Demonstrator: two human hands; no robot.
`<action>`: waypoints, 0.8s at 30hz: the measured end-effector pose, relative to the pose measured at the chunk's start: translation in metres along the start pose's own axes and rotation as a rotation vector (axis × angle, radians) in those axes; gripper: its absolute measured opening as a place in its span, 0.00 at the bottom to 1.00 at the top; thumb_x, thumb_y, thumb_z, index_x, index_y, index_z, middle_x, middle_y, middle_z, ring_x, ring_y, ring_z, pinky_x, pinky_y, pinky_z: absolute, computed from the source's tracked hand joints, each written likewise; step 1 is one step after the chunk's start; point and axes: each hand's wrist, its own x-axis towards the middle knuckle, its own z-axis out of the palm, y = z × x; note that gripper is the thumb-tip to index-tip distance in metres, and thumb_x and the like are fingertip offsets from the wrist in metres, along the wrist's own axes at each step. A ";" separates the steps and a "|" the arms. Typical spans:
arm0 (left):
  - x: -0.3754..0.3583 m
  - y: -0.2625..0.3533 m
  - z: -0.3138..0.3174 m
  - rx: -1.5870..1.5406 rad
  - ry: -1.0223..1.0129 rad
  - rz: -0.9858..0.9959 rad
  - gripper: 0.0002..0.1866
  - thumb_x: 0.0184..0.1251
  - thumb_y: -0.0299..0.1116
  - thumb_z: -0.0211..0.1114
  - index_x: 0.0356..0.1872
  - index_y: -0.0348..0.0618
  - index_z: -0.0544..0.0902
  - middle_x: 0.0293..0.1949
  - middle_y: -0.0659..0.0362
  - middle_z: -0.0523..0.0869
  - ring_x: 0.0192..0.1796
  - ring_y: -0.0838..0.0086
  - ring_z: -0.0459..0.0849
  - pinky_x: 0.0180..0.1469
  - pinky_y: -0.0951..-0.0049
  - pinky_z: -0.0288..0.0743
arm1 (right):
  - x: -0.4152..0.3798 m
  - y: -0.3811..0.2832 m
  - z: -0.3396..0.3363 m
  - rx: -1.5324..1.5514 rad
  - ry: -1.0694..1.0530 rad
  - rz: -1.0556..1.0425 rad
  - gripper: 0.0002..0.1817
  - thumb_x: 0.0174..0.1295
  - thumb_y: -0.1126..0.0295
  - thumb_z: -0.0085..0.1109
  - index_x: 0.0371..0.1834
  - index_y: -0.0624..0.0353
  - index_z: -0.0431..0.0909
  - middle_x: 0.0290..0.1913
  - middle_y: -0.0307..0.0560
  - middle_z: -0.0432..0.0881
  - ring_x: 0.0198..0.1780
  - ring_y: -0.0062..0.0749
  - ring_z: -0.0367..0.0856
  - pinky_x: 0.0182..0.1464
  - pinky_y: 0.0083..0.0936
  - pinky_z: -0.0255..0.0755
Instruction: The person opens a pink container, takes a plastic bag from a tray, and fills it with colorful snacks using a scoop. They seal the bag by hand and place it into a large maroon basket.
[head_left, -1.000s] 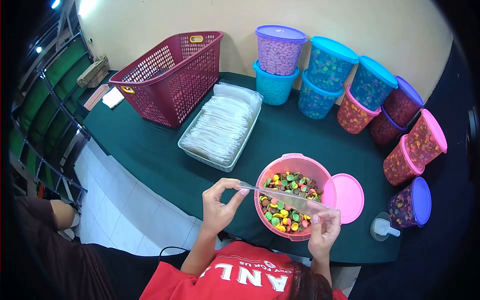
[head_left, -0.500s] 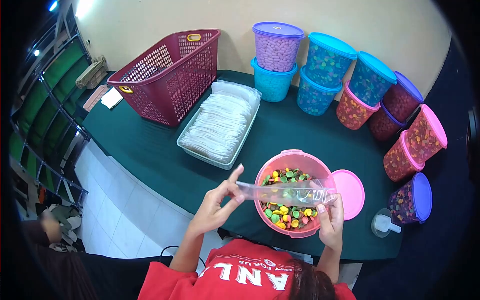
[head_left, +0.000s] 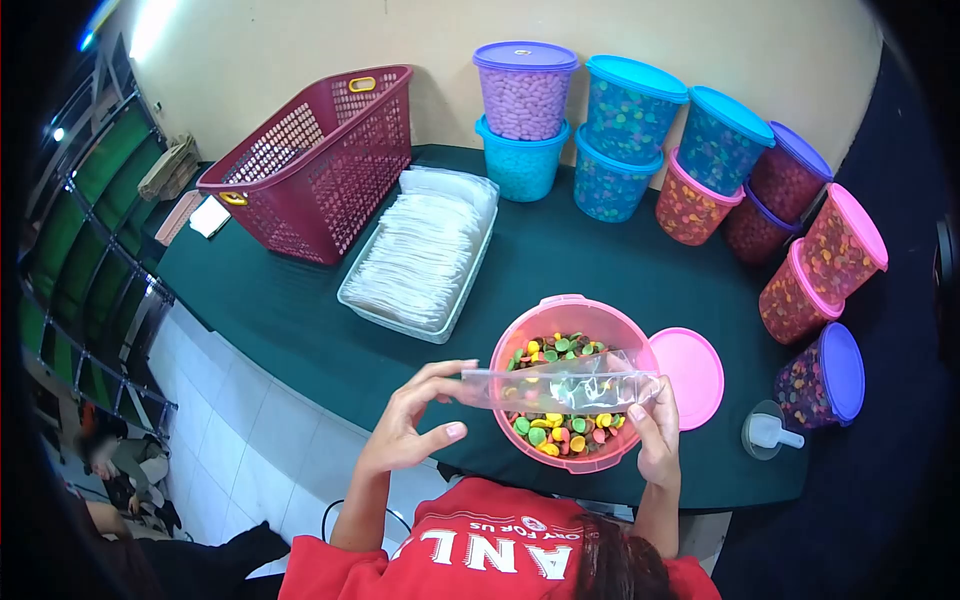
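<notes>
A clear plastic bag (head_left: 560,390) is stretched sideways above a pink tub (head_left: 505,350) of colourful shell-shaped pieces (head_left: 545,432). My right hand (head_left: 655,430) pinches the bag's right end over the tub's right rim. At the bag's left end is my left hand (head_left: 415,420), its thumb spread away and its fingers reaching to the bag's edge; whether the fingertips grip it I cannot make out. The round pink lid (head_left: 688,378) lies flat beside the tub, partly behind my right hand.
A white tray (head_left: 462,315) of stacked clear bags and a maroon basket (head_left: 330,170) stand at the left. Lidded tubs (head_left: 630,110) line the back and right. A scoop (head_left: 770,432) rests in a small bowl at the right edge. A person (head_left: 130,470) is at the far left.
The thumb of my left hand has moved away from its fingers, and the fingers have come down onto the bag's left end. The whole view has shifted slightly.
</notes>
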 end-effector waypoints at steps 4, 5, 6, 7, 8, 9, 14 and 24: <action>-0.002 -0.004 0.003 -0.152 0.058 0.123 0.11 0.48 0.36 0.65 0.24 0.39 0.77 0.55 0.46 0.70 0.58 0.61 0.69 0.59 0.61 0.59 | -0.004 -0.004 -0.011 0.001 0.082 -0.032 0.04 0.57 0.75 0.40 0.32 0.57 0.57 0.59 0.71 0.62 0.61 0.38 0.62 0.61 0.33 0.56; -0.002 -0.001 0.006 -0.124 0.043 0.152 0.12 0.48 0.37 0.65 0.25 0.39 0.77 0.56 0.46 0.70 0.59 0.60 0.68 0.61 0.60 0.57 | -0.007 -0.005 -0.011 -0.002 0.097 -0.031 0.04 0.57 0.75 0.40 0.32 0.57 0.57 0.59 0.71 0.62 0.61 0.38 0.62 0.61 0.33 0.56; -0.001 0.000 0.008 -0.127 0.033 0.151 0.12 0.48 0.37 0.65 0.25 0.39 0.77 0.56 0.46 0.70 0.59 0.60 0.68 0.61 0.60 0.57 | -0.009 -0.005 -0.009 -0.027 0.060 -0.043 0.04 0.56 0.75 0.41 0.32 0.58 0.57 0.59 0.71 0.63 0.58 0.36 0.64 0.59 0.32 0.58; -0.001 0.001 0.008 -0.087 0.072 0.129 0.13 0.49 0.39 0.65 0.27 0.39 0.77 0.56 0.46 0.69 0.60 0.60 0.67 0.62 0.60 0.55 | -0.011 -0.005 -0.009 -0.052 0.019 -0.054 0.05 0.56 0.75 0.42 0.32 0.59 0.57 0.59 0.71 0.63 0.56 0.33 0.66 0.57 0.30 0.60; 0.000 0.001 0.007 -0.046 0.115 0.107 0.15 0.49 0.41 0.65 0.30 0.38 0.77 0.56 0.47 0.69 0.60 0.59 0.66 0.62 0.60 0.54 | -0.018 -0.011 -0.010 -0.145 0.012 0.046 0.05 0.56 0.74 0.43 0.31 0.60 0.59 0.57 0.69 0.66 0.47 0.30 0.70 0.54 0.27 0.62; 0.005 -0.002 0.007 -0.145 0.157 0.144 0.20 0.51 0.44 0.64 0.37 0.38 0.76 0.54 0.48 0.70 0.59 0.61 0.67 0.61 0.62 0.57 | -0.023 -0.010 -0.011 -0.144 0.012 0.047 0.05 0.56 0.74 0.43 0.31 0.60 0.59 0.57 0.69 0.66 0.47 0.30 0.70 0.54 0.27 0.62; 0.008 0.009 0.012 -0.147 -0.086 -0.040 0.23 0.55 0.41 0.62 0.46 0.33 0.74 0.51 0.48 0.72 0.55 0.62 0.73 0.57 0.64 0.65 | -0.031 -0.015 -0.014 -0.405 0.001 -0.316 0.08 0.52 0.70 0.47 0.30 0.60 0.61 0.49 0.65 0.75 0.36 0.35 0.71 0.48 0.32 0.62; -0.023 -0.014 0.068 -0.237 0.413 0.237 0.07 0.58 0.26 0.58 0.25 0.32 0.77 0.30 0.51 0.80 0.36 0.68 0.79 0.41 0.70 0.73 | -0.053 -0.011 -0.016 -0.422 0.144 -0.352 0.09 0.51 0.66 0.47 0.27 0.56 0.59 0.47 0.66 0.75 0.36 0.37 0.67 0.46 0.35 0.61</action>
